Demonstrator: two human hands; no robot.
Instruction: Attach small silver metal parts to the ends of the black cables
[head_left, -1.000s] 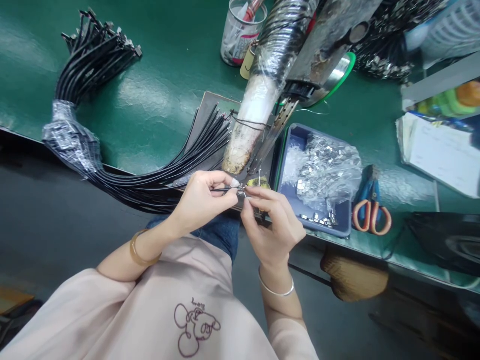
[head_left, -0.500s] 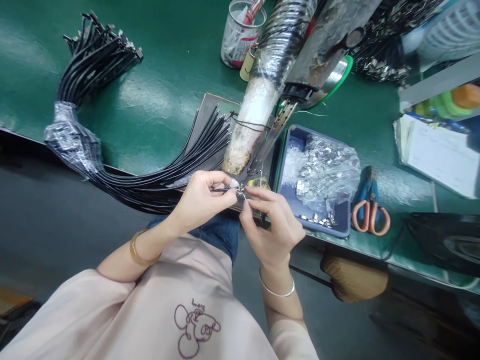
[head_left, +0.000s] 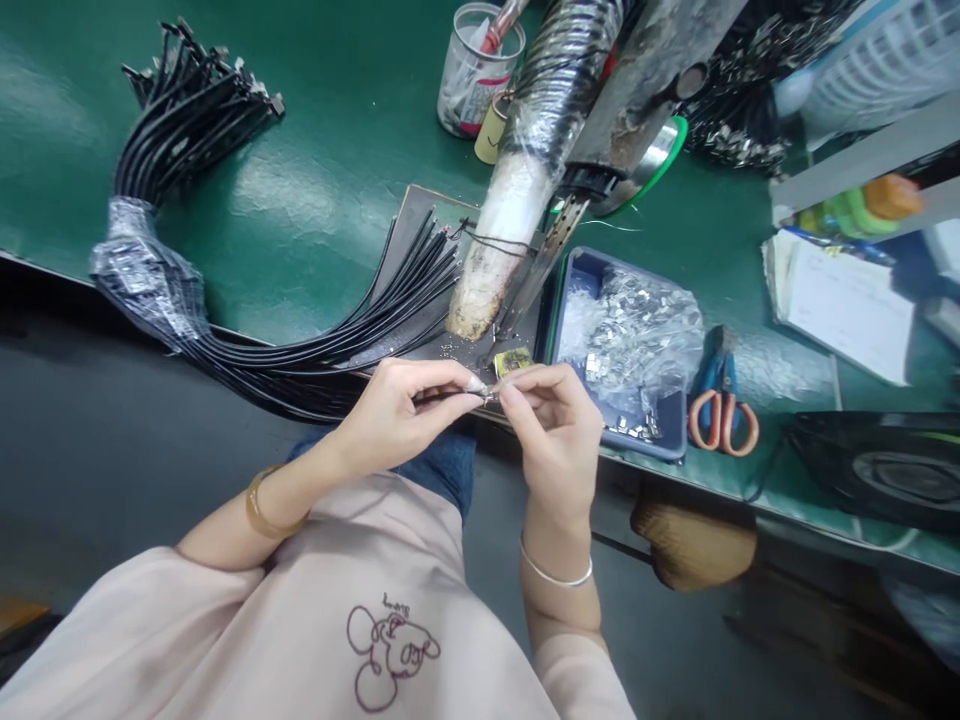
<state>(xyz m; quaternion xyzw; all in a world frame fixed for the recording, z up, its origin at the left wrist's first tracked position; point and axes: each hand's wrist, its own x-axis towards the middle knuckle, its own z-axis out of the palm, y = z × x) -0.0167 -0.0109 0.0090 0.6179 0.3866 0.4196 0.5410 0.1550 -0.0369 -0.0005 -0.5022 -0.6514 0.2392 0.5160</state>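
Note:
My left hand [head_left: 397, 405], thumb and forefinger pinched together, holds a black cable [head_left: 435, 397] near its end. Touching that end from the other side, my right hand [head_left: 559, 425] is closed in a pinch on a small shiny metal piece [head_left: 491, 394], whose exact shape is too small to make out. Both hands meet at the bench's front edge, just in front of a grey plate [head_left: 409, 235]. A long bundle of black cables [head_left: 277, 370] runs to the left, its loose ends fanned on the plate. Clear plastic wrap [head_left: 150, 280] binds part of it.
Above the plate hang a wrapped hose [head_left: 510, 200] and a soldering iron [head_left: 551, 245]. A yellow sponge [head_left: 512, 361] lies below. To the right are a blue tray [head_left: 679, 440] with bagged metal parts, orange-handled cutters [head_left: 724, 410] and a notepad [head_left: 847, 300]. A plastic cup [head_left: 476, 90] stands behind.
Both hands have come slightly nearer to me. My right hand's fingers have drawn together into a tighter pinch at the cable end. The view has shifted a little to the right.

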